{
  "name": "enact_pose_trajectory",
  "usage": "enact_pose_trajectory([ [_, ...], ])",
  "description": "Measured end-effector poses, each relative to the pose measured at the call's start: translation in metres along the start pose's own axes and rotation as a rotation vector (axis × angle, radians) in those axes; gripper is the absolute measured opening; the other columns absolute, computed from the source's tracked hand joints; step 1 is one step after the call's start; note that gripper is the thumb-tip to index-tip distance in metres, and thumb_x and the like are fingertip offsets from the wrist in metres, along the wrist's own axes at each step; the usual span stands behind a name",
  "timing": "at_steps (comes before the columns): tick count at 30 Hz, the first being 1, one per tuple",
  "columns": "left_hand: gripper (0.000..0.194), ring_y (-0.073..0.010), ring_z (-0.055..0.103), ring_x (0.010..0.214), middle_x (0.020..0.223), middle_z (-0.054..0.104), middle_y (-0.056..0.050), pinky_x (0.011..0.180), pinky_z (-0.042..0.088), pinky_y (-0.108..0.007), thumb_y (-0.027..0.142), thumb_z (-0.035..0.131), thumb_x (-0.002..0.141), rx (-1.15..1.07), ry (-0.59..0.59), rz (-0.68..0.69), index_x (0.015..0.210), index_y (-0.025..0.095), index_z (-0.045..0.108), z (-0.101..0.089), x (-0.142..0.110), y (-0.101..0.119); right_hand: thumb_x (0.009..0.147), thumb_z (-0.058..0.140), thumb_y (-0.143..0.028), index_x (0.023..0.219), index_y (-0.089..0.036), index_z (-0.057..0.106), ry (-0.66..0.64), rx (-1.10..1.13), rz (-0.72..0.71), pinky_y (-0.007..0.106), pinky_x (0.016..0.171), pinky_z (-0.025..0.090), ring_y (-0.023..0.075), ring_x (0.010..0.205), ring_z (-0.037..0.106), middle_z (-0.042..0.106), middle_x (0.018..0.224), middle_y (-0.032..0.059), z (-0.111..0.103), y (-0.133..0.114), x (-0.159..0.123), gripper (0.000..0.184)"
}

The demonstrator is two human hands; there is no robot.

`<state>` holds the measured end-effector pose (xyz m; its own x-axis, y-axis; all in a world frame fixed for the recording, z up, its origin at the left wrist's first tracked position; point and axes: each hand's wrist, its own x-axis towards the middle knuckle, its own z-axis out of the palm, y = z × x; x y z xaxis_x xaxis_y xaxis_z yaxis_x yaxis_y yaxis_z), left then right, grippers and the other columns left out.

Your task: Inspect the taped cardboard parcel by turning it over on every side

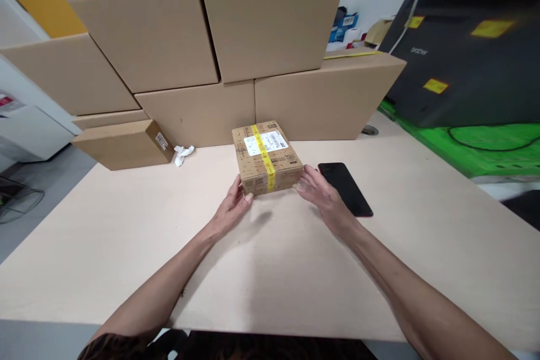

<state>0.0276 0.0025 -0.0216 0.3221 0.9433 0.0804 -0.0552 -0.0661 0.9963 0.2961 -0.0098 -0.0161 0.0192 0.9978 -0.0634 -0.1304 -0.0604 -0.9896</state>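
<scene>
A small cardboard box (280, 161) is between my two hands in the middle of the table. Yellow tape runs over its top and down its front, and a white shipping label (274, 140) lies under the tape. My left hand (231, 206) grips the front left corner, its thumb at the lower front edge. At the front right corner, my right hand (319, 191) presses against the box with its fingers. Whether the box's underside fully touches the table is hard to tell. Just right of my right hand lies a black tablet or large phone (346, 188).
Large cardboard boxes (172, 34) are stacked along the table's back. A smaller brown box (122, 146) and crumpled white tissue (183, 154) sit at the back left. A tape roll (370, 130) is back right. Beyond the table's right edge stands a dark Brother machine (455, 62).
</scene>
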Motion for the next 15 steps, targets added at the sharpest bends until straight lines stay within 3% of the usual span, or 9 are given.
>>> enact_pose_trajectory([
  [2, 0.069, -0.0307, 0.049, 0.153, 0.159, 0.059, -0.012, 0.127, 0.041, -0.043, 0.067, 0.079, 0.089, -0.063, 0.075, 0.003, 0.141, 0.025, 0.061, 0.004, -0.002, 0.005, 0.067, 0.092, -0.070, 0.152, -0.026, 0.060, -0.007, 0.000, 0.005, 0.058, 0.126, 0.044, 0.0370, 0.151, 0.055, 0.062, 0.159, 0.0160, 0.003, 0.000, -0.005, 0.100],
  [5, 0.071, -0.0224, 0.065, 0.120, 0.130, 0.070, -0.006, 0.099, 0.056, -0.034, 0.078, 0.084, 0.076, -0.132, 0.336, -0.091, 0.117, 0.026, 0.060, 0.001, -0.007, 0.014, 0.072, 0.091, -0.067, 0.139, -0.024, 0.072, -0.082, 0.018, -0.001, 0.056, 0.117, 0.053, 0.0355, 0.136, 0.066, 0.075, 0.140, 0.0137, 0.009, -0.002, -0.016, 0.082],
  [8, 0.073, -0.0173, 0.063, 0.091, 0.106, 0.067, 0.000, 0.070, 0.053, -0.027, 0.077, 0.089, 0.065, -0.133, 0.479, -0.207, 0.101, 0.026, 0.053, -0.008, -0.009, 0.025, 0.074, 0.092, -0.063, 0.130, -0.027, 0.078, -0.186, 0.051, 0.017, 0.053, 0.113, 0.055, 0.0330, 0.128, 0.071, 0.080, 0.131, 0.0094, 0.017, 0.000, -0.025, 0.068],
  [11, 0.064, -0.0167, 0.060, 0.080, 0.096, 0.065, 0.003, 0.059, 0.047, -0.024, 0.062, 0.089, 0.062, -0.124, 0.534, -0.253, 0.099, 0.026, 0.051, -0.013, -0.008, 0.032, 0.074, 0.093, -0.063, 0.123, -0.028, 0.081, -0.180, 0.071, 0.047, 0.052, 0.115, 0.053, 0.0330, 0.130, 0.069, 0.080, 0.131, 0.0085, 0.023, 0.006, -0.026, 0.062],
  [15, 0.056, -0.0169, 0.060, 0.076, 0.094, 0.067, 0.001, 0.061, 0.047, -0.026, 0.046, 0.085, 0.058, -0.130, 0.460, -0.157, 0.100, 0.025, 0.055, -0.015, -0.009, 0.033, 0.067, 0.094, -0.068, 0.124, -0.033, 0.075, 0.042, 0.261, 0.112, 0.053, 0.111, 0.055, 0.0339, 0.136, 0.065, 0.076, 0.140, 0.0050, 0.023, 0.006, -0.019, 0.070],
])
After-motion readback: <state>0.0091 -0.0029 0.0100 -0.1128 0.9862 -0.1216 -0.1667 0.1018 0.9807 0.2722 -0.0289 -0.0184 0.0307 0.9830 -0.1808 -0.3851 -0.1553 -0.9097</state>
